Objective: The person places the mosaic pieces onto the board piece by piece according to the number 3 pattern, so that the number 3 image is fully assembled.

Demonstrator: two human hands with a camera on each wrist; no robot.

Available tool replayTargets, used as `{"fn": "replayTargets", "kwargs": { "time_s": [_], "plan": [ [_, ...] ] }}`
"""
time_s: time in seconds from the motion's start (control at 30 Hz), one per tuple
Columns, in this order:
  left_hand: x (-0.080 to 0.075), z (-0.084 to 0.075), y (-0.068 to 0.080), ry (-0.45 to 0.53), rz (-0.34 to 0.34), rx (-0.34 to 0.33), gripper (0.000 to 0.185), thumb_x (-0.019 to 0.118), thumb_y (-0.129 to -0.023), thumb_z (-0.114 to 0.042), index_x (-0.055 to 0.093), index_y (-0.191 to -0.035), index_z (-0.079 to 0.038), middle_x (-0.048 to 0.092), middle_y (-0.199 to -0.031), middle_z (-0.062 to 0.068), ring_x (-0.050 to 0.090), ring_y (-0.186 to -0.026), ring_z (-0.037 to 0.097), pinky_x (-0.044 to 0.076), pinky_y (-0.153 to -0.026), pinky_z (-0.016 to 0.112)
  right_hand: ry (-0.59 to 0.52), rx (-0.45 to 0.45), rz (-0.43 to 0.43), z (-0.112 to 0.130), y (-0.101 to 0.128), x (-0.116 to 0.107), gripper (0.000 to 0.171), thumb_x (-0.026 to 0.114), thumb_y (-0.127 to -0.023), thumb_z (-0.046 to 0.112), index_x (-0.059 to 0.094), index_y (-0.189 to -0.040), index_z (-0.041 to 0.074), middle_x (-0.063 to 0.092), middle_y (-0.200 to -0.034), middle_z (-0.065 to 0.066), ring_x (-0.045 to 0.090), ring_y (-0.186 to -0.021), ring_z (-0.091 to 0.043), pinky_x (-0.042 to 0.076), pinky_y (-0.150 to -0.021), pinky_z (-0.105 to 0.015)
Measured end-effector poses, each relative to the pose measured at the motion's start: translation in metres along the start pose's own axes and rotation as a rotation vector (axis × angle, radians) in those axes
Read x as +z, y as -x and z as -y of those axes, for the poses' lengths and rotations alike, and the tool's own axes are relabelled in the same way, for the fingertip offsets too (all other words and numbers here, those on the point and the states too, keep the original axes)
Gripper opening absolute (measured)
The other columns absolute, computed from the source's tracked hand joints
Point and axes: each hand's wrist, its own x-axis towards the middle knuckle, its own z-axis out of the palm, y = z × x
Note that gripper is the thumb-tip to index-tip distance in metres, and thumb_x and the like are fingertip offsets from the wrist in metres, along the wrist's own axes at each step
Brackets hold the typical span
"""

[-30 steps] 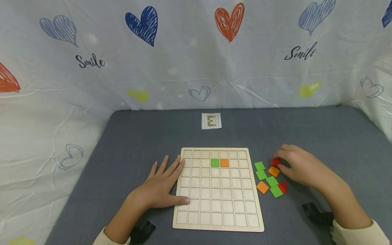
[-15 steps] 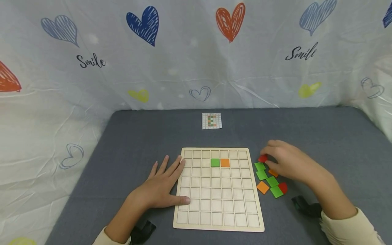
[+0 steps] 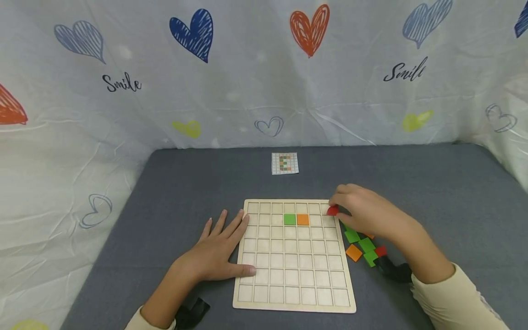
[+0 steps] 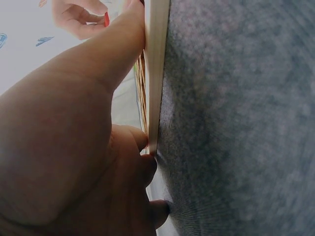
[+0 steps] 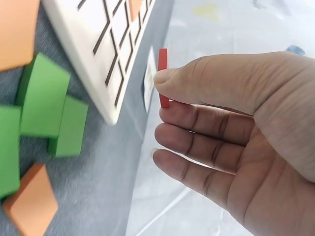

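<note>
The left grip [image 4: 93, 128] touches a pale board [image 4: 156, 73] beside grey cloth [image 4: 241, 118], the right grip [image 4: 76, 18] pinching a red piece [image 4: 106, 19].

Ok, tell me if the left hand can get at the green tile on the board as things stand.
Probably yes. The left hand rests on the left edge of the board, and only bare cells lie between it and the green tile.

A pale curtain [image 3: 247, 68] – printed with hearts [image 3: 194, 35] and "Smile" lettering [image 3: 122, 83] – hangs behind the gray table [image 3: 198, 178].
</note>
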Motion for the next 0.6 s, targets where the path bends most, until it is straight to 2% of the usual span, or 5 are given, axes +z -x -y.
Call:
{"fn": "replayTargets", "kwargs": {
  "time_s": [0.6],
  "plan": [
    [-0.002, -0.001, 0.001, 0.012, 0.004, -0.001, 0.103, 0.044, -0.070, -0.078, -0.002, -0.146, -0.025, -0.008, -0.150, -0.006, -0.013, -0.134, 0.026, -0.003, -0.102, 0.056, 0.023, -0.148, -0.027, 0.025, -0.026, 0.007, 0.007, 0.067, -0.078, 0.009, 0.065, -0.083, 0.013, 0.052, -0.080, 0.006, 0.043, -0.074, -0.010, 0.040, -0.063, -0.024]
  ]
}}
